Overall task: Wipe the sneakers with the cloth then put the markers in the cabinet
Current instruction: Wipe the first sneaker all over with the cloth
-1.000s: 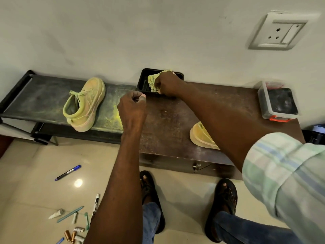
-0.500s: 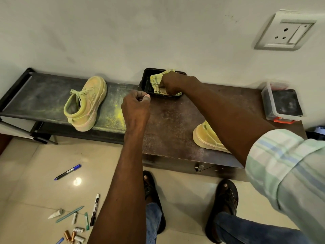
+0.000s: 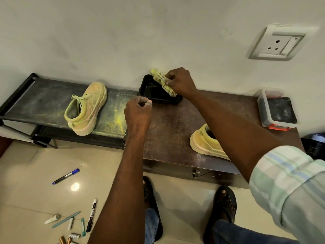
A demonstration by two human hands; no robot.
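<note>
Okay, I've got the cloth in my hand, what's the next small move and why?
Probably carry the cloth, pinched in your right hand above the black tray, to the left sneaker: it looks dusted with yellow powder, and your left hand could steady it.

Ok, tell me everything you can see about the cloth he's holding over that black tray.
The cloth is a yellowish checked fabric with darker grid lines, bunched into a crumpled strip. The right hand pinches it near the middle, so one end sticks up toward the wall and the other hangs down over the black tray. Whether the lower end touches the tray's rim cannot be told. It looks soft and limp.
</note>
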